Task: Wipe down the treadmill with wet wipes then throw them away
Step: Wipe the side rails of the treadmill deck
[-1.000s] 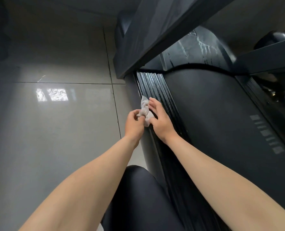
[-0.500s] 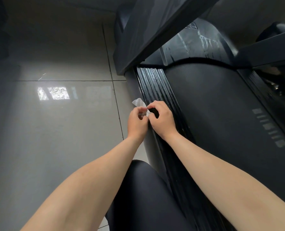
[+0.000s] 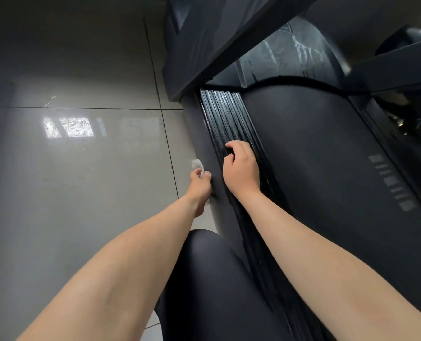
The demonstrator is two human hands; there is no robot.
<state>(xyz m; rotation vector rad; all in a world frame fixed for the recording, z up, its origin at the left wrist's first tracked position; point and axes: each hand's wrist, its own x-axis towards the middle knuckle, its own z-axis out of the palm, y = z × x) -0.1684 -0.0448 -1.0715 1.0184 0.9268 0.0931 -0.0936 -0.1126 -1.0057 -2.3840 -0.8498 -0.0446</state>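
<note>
The black treadmill (image 3: 327, 168) fills the right of the view, with a glossy ribbed side rail (image 3: 226, 119) along its left edge. My left hand (image 3: 201, 183) grips a crumpled white wet wipe (image 3: 197, 166) against the outer side of the treadmill frame, just left of the rail. My right hand (image 3: 240, 166) rests on the ribbed rail with its fingers curled and nothing visible in it. The two hands are a little apart.
Grey glossy floor tiles (image 3: 81, 180) spread to the left, with a window reflection. A dark upright and console bar (image 3: 217, 40) slant overhead at the top. My dark-clothed knee (image 3: 212, 279) sits low between my forearms.
Both hands held the wipe together over the rail. Now the left hand alone has it and has dropped to the frame's outer side, while the right hand has let go.
</note>
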